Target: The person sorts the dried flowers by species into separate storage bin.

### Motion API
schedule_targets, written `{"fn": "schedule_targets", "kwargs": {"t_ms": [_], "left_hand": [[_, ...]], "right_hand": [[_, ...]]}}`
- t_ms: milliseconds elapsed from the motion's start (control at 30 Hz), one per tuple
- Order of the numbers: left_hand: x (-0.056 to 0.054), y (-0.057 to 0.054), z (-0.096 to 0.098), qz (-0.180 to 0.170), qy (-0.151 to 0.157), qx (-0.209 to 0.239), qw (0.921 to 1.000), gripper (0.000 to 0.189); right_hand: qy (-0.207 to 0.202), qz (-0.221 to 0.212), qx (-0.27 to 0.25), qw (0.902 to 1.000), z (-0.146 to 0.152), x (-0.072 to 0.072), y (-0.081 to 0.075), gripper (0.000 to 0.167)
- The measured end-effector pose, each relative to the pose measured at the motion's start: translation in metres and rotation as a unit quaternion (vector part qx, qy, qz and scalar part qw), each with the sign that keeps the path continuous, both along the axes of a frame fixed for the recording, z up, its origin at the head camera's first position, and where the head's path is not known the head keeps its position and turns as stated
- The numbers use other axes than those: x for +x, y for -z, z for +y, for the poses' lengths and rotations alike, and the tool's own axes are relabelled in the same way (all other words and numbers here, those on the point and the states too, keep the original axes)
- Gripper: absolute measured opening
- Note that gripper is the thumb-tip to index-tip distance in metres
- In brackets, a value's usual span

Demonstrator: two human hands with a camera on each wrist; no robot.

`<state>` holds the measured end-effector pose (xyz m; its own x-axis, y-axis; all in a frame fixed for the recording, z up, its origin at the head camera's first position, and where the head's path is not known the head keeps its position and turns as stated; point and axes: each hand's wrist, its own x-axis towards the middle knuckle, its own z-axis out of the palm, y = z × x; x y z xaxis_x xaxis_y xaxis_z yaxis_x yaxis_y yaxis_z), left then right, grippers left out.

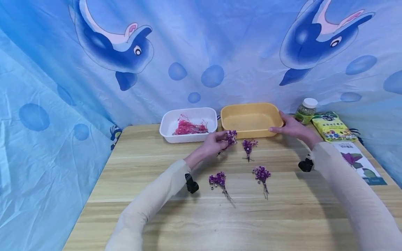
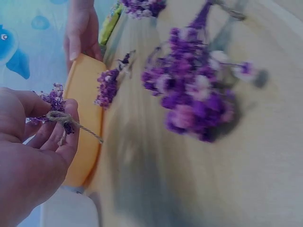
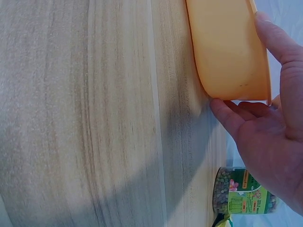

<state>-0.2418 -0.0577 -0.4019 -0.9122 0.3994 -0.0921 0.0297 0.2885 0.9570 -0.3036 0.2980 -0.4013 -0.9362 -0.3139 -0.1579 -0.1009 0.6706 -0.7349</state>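
My left hand [image 1: 213, 142] pinches a small bunch of purple dried flowers [image 1: 231, 137] in front of the yellow tub. In the left wrist view, twine [image 2: 59, 117] is tied round its stems, between thumb and fingers. At the right end of the yellow plastic tub [image 1: 254, 133], my right hand [image 1: 293, 128] grips it. The right wrist view shows the thumb [image 3: 274, 40] at the rim and the fingertips against the end wall. Three more purple bunches lie on the table: one [image 1: 248, 148] close before the tub, one [image 1: 262, 174] nearer right, one [image 1: 218, 179] nearer left.
Left of the tub stands a white tub [image 1: 185, 138] holding pink dried flowers [image 1: 190, 127]. On the right are a white-lidded jar [image 1: 305, 112], a yellow-green packet [image 1: 334, 129] and a printed card [image 1: 361, 164]. A blue dolphin-print curtain [image 1: 245, 42] hangs behind the wooden table [image 1: 188, 223].
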Motion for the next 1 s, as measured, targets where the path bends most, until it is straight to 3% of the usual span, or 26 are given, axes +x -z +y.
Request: {"fn": "schedule_targets", "kwargs": {"t_ms": [267, 533, 767, 1000], "left_hand": [[-0.023, -0.020, 0.020, 0.016, 0.011, 0.014, 0.9997, 0.060], [-0.048, -0.036, 0.037, -0.006, 0.020, 0.018, 0.9996, 0.063], [-0.066, -0.041, 0.051, -0.030, -0.013, 0.035, 0.9989, 0.064], [-0.082, -0.042, 0.062, -0.001, -0.013, 0.008, 0.9999, 0.065]], "right_hand": [[0.004, 0.001, -0.002, 1.0000, -0.002, 0.002, 0.000, 0.112], [0.007, -0.001, 0.008, 0.9999, -0.001, -0.001, 0.003, 0.114], [0.007, -0.003, 0.008, 0.9999, -0.001, -0.001, 0.002, 0.114], [0.007, 0.003, 0.021, 0.9997, -0.001, -0.002, 0.001, 0.115]]}}
